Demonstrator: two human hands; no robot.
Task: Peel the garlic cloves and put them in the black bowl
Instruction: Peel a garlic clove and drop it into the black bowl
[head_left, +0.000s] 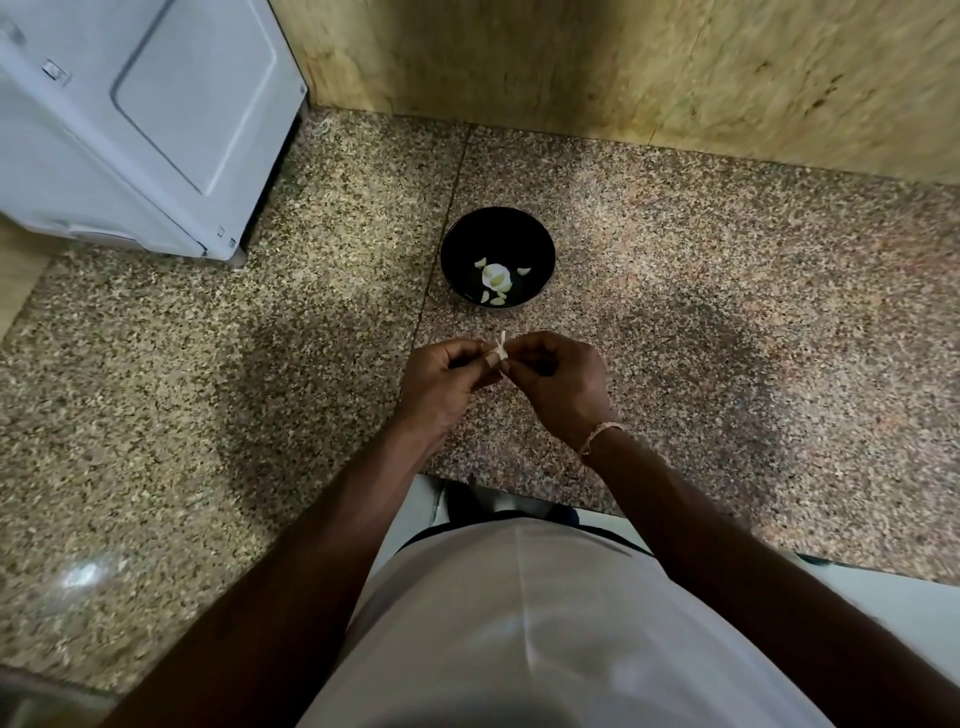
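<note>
A black bowl (497, 234) stands on the speckled granite counter (260, 389), just beyond my hands. Several pale peeled garlic cloves (496, 278) lie in its bottom. My left hand (447, 382) and my right hand (558, 382) meet in front of the bowl, fingers curled. Between their fingertips they pinch one garlic clove (500, 352), with a strip of papery skin sticking up from it. Most of the clove is hidden by my fingers.
A white appliance (135, 124) stands at the back left of the counter. A yellowish stone wall (649, 67) runs along the back. The counter's front edge (519, 488) lies close to my body, under my forearms.
</note>
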